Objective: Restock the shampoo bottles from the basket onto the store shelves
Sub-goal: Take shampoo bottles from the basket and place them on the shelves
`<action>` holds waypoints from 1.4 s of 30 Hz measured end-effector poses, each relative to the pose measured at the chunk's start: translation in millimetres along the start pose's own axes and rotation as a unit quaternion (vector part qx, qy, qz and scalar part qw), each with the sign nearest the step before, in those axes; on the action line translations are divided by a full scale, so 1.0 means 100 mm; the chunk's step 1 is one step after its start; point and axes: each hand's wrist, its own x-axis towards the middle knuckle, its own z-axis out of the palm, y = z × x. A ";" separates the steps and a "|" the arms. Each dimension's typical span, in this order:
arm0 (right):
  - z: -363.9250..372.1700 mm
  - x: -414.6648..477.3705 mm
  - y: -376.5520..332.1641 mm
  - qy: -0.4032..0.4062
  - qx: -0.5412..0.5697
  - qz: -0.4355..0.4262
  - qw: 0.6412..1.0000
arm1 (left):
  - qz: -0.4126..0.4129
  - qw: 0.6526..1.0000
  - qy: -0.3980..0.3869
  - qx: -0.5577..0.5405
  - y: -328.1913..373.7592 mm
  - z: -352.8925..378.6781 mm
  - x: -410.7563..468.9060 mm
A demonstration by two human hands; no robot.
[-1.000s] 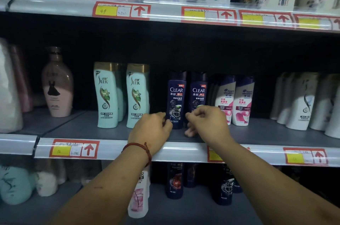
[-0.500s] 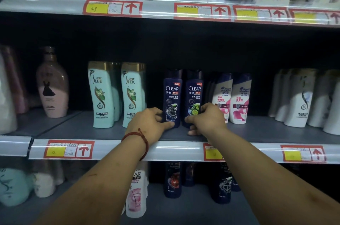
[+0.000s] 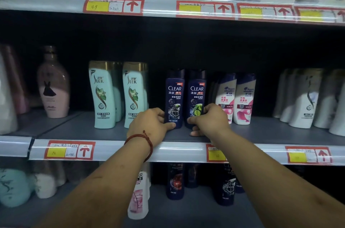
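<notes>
Left CLEAR bottle and right CLEAR bottle stand upright, just beside each other, on the middle shelf, right of the SLEK bottles. Left hand grips the left base from outside; right hand likewise grips the right base. A second earlier, both hands covered the bases from the front.

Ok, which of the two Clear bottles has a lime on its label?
The right Clear bottle, held by the right hand; the left Clear bottle, in the left hand, shows a grey-black picture.
</notes>
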 end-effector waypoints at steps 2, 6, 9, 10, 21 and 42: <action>0.00 0.00 0.00 -0.001 -0.002 0.000 1.000 | 0.002 1.000 0.002 -0.001 0.00 0.00 0.00; -0.01 0.00 -0.01 -0.005 -0.003 0.002 1.000 | 0.001 1.000 0.005 0.000 0.00 0.01 0.00; -0.01 0.00 0.00 -0.003 -0.003 0.002 1.000 | 0.001 1.000 0.005 0.001 0.00 0.01 0.00; -0.01 0.00 0.00 -0.004 -0.004 0.002 1.000 | 0.001 1.000 0.005 0.002 0.00 0.01 0.00; 0.01 0.02 0.02 -0.001 -0.044 -0.009 0.999 | 0.007 1.000 0.015 0.004 0.02 0.00 -0.02; 0.79 -0.58 -0.43 -0.067 -0.202 -0.206 0.955 | 0.063 0.994 0.031 0.079 -0.58 -0.87 -0.34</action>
